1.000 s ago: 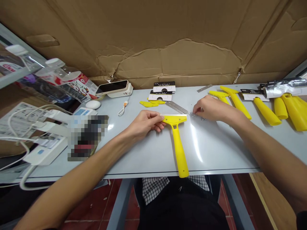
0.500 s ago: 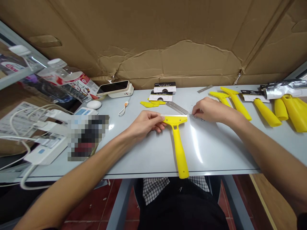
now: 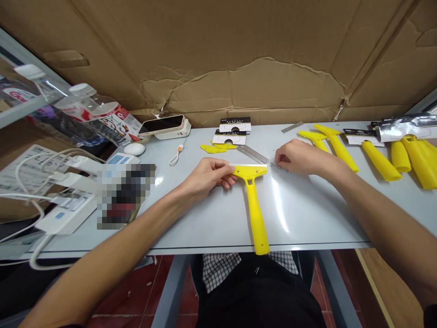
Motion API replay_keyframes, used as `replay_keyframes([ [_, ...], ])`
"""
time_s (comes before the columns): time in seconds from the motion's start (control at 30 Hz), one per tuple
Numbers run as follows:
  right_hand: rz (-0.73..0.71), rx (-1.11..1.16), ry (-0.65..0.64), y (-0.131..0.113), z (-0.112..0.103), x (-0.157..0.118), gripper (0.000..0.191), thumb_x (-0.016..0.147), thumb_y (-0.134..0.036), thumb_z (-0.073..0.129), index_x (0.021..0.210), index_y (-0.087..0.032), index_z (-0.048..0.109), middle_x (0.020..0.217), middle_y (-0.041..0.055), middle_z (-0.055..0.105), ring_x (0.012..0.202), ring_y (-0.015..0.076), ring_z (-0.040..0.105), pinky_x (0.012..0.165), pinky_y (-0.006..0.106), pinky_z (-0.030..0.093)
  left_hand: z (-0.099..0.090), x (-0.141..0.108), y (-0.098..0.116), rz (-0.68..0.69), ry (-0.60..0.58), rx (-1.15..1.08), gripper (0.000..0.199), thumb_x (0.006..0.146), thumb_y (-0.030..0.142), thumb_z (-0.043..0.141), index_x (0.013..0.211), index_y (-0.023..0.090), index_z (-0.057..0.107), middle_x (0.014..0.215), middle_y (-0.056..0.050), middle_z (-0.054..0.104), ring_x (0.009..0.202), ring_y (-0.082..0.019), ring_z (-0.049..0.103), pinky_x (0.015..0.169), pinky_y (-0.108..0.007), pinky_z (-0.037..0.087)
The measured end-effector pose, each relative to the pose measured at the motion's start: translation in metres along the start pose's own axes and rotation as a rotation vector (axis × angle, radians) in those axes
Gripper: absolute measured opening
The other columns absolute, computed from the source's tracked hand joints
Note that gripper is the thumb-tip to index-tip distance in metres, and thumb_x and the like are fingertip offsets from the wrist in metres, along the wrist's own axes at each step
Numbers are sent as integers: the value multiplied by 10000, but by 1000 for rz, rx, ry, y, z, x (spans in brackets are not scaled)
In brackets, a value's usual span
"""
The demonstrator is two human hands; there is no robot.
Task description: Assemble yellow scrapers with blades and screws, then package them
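Gray table [image 3: 205, 230], full width: front edge crosses lower centre. Yellow blade scraper [image 3: 256, 214], centre: handle end at that edge, side room to its right. Your right hand [image 3: 298, 156], right of centre: fingertips bunched at small metal fasteners [image 3: 274, 165]; any pinch hidden. Your left hand [image 3: 210, 176], centre: pinching scraper's left corner. Fastener picking, apparently; calls for fine fingertip control.

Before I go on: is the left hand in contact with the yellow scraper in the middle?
Touching. The head view shows the left hand pinching the left end of the yellow scraper's head, the thumb lying over its corner.
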State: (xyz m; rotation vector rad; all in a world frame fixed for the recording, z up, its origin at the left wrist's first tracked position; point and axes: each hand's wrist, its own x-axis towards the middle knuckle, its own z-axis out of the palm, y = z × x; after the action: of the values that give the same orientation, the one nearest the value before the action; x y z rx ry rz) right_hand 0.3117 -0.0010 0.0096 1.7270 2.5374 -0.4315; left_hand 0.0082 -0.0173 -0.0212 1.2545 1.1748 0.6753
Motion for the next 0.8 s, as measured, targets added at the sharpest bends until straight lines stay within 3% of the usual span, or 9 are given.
replay_keyframes([
  [0.13, -16, 19, 56, 0, -3, -1, 111, 873, -180, 663, 853, -232, 760, 872, 71, 734, 730, 205, 621, 642, 335, 404, 2, -1, 3, -17, 12, 6, 223, 924, 264, 748, 742, 151, 808, 770, -125, 782, 587, -134, 677, 578, -259, 556],
  [0.33, -179, 253, 361, -18, -5, -5, 115, 906, -187, 665, 880, -185, 777, 857, 53, 765, 807, 195, 657, 767, 334, 465, 8, -4, 7, -27, 30, 1, 220, 943, 227, 718, 760, 129, 789, 725, -109, 767, 555, -129, 664, 569, -262, 548],
  [0.43, -284, 445, 480, -36, 6, -7, 112, 925, -243, 694, 908, -202, 796, 962, 59, 780, 943, 223, 684, 830, 357, 489, 15, -9, 8, -11, 14, -9, 216, 951, 235, 713, 778, 123, 781, 715, -92, 761, 552, -123, 660, 576, -262, 548],
  [0.53, -330, 564, 463, -52, 18, -8, 113, 938, -267, 709, 937, -223, 813, 1077, 72, 767, 1057, 243, 677, 906, 400, 502, 23, -13, 9, 21, -22, -13, 235, 958, 242, 701, 763, 126, 765, 695, -79, 749, 556, -121, 661, 586, -262, 545],
  [0.8, -328, 668, 412, -66, 33, -6, 97, 923, -252, 726, 894, -227, 815, 1098, 74, 758, 1049, 235, 699, 1011, 466, 508, 28, -17, 12, 29, -42, -48, 245, 962, 246, 695, 747, 141, 748, 670, -62, 732, 552, -121, 660, 591, -269, 552],
])
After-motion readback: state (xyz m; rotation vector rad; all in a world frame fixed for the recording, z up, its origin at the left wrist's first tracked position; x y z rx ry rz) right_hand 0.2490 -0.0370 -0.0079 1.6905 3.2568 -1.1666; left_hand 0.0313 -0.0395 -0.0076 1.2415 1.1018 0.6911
